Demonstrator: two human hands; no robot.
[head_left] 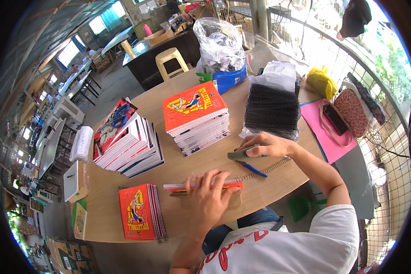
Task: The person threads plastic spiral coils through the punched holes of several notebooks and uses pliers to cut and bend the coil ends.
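My left hand (209, 194) is slightly blurred and curls over a notebook (233, 185), its fingers across the punched upper edge and its thumb on the near side. An orange cover strip and a brown board show around the hand. In my right hand (269, 145) is a grey-green, blunt-ended object (242, 154); its kind cannot be made out. Just below that, a long dark wire coil (271, 168) runs out to the right from the notebook's edge. A blue-handled tool (255, 170), perhaps pliers, lies across the coil.
Orange spiral-bound notebooks (139, 210) lie at the near left. A tall notebook stack (196, 109) and leaning unbound books (125, 141) stand beyond. Black coils (271, 107) are piled at the right, near a pink folder (322, 128) and patterned bag (351, 112). A plastic sack (219, 45) stands behind.
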